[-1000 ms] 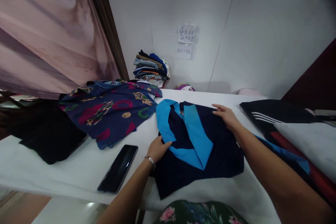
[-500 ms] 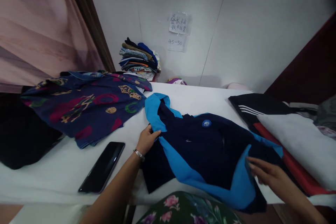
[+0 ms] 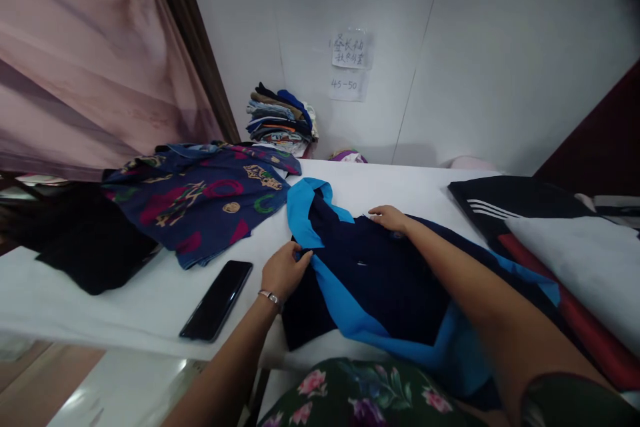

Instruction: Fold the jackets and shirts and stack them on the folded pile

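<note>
A navy and light-blue long-sleeved top (image 3: 380,280) lies spread on the white table, its light-blue collar (image 3: 301,213) toward the far left. At the near side below the collar, my left hand (image 3: 285,270) pinches the fabric between thumb and fingers. My right hand (image 3: 390,219) reaches across the top to its far edge, with the fingertips close together on the cloth there. The right forearm covers part of the chest badge and one sleeve. A black phone (image 3: 217,300) rests left of my left wrist.
A patterned shirt (image 3: 200,203) and a black garment (image 3: 100,247) lie to the left. Folded clothes (image 3: 280,120) are stacked at the back. On the right are a black striped garment (image 3: 480,197), a white one (image 3: 575,260) and a red one (image 3: 590,320).
My right hand has let go of the light-blue sleeve at the near right and moved across to the top's far edge. My left hand still pinches near the collar.
</note>
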The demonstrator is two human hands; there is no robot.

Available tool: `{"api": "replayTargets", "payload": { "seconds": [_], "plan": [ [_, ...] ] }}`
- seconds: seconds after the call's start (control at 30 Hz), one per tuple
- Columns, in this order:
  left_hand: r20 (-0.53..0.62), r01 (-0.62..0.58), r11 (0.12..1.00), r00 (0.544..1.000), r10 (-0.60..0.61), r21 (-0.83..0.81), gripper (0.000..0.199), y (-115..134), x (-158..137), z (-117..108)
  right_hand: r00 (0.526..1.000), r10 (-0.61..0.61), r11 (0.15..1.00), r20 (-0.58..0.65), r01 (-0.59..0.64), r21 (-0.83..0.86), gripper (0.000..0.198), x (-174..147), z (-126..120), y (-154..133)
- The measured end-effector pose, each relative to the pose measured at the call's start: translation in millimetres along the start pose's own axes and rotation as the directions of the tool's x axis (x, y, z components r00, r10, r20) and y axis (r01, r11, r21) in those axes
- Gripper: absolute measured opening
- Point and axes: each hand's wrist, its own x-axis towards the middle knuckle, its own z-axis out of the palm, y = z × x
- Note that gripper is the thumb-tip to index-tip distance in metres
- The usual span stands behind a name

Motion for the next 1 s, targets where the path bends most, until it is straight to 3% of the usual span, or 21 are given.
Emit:
{"api": "replayTargets", "payload": {
  "seconds": [0.1, 0.17, 0.3, 0.4, 0.47, 0.6, 0.73, 0.83, 0.9, 1.0],
  "plan": [
    [0.146, 0.128, 0.963, 0.985, -0.096, -0.236, 0.032, -0.2, -3.2, 5.4, 0.995, 0.048, 0.999, 0.083, -0.046, -0.024, 0.047, 23.0, 5.4, 4.8],
    [0.287, 0.247, 0.871, 0.949, -0.129, -0.425, 0.037, -0.1, -3.0, 13.2, 0.990, 0.077, 0.996, 0.117, -0.072, -0.048, 0.059, 29.6, 6.1, 7.9],
    [0.446, 0.478, 0.556, 0.871, -0.203, -0.680, 0.046, 4.9, -1.2, 30.9, 0.983, 0.089, 0.994, 0.161, -0.079, -0.071, 0.072, 33.0, 4.7, 9.1],
    [0.439, 0.484, 0.295, 0.874, -0.209, -0.824, 0.049, 11.2, -1.8, 40.2, 0.980, 0.065, 0.997, 0.186, -0.057, -0.049, 0.066, 32.7, 7.3, 4.0],
    [0.412, 0.452, 0.181, 0.884, -0.221, -0.873, 0.050, 15.3, -3.6, 43.1, 0.980, 0.037, 0.999, 0.196, -0.034, -0.019, 0.061, 33.5, 11.7, -1.8],
    [0.368, 0.398, 0.108, 0.903, -0.219, -0.911, 0.053, 21.5, -7.8, 39.1, 0.979, -0.001, 1.000, 0.202, -0.003, 0.024, 0.066, 39.4, 19.6, -13.7],
    [0.313, 0.345, 0.175, 0.931, -0.186, -0.922, 0.056, 21.0, -7.0, 28.6, 0.983, -0.036, 0.999, 0.179, 0.030, 0.033, 0.056, 41.7, 14.1, -16.4],
    [0.267, 0.308, 0.196, 0.941, -0.208, -0.931, 0.056, 19.1, -0.9, 24.0, 0.987, -0.056, 0.997, 0.152, 0.047, 0.058, 0.035, 35.9, 2.5, -11.3],
    [0.281, 0.314, 0.138, 0.935, -0.216, -0.939, 0.056, 21.2, 4.7, 22.5, 0.992, -0.068, 0.994, 0.111, 0.058, 0.090, 0.020, 29.7, -8.3, -7.6],
    [0.390, 0.401, 0.043, 0.907, -0.162, -0.915, 0.047, 33.2, 13.8, 18.5, 0.995, -0.098, 0.984, -0.005, 0.098, 0.147, 0.009, 19.2, -33.3, -5.7]
  ]
}}
